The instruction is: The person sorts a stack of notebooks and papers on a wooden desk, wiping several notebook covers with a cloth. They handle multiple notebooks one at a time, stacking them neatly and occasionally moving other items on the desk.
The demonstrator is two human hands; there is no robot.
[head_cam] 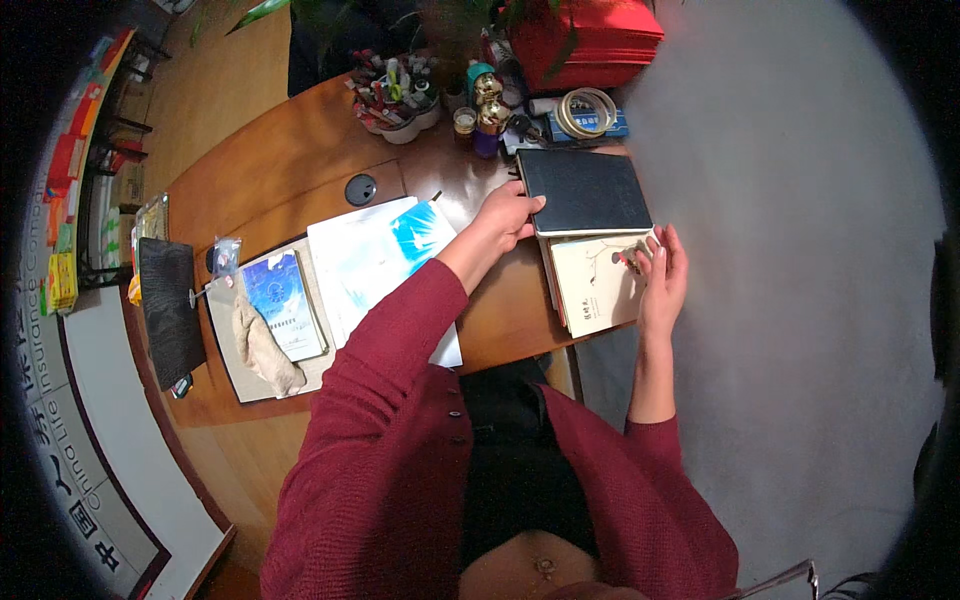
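My left hand [514,214] grips the left edge of a black notebook [585,191], its thumb on top of the cover. The notebook lies over the upper part of a cream-covered book [600,289] with a printed branch-and-bird picture. Other book edges show beneath the cream cover, at its left side. My right hand [664,274] is at the right edge of the cream book, close to the notebook's lower right corner. Its fingers are slightly apart and hold nothing; whether they touch the books is hard to tell.
White papers [360,262] and a blue-and-white booklet [281,300] lie left on the wooden desk [255,172], beside a beige cloth item [262,349]. Behind stand a pen holder [401,127], a gold gourd ornament [491,105], tape rolls [587,112] and a red stack [592,45].
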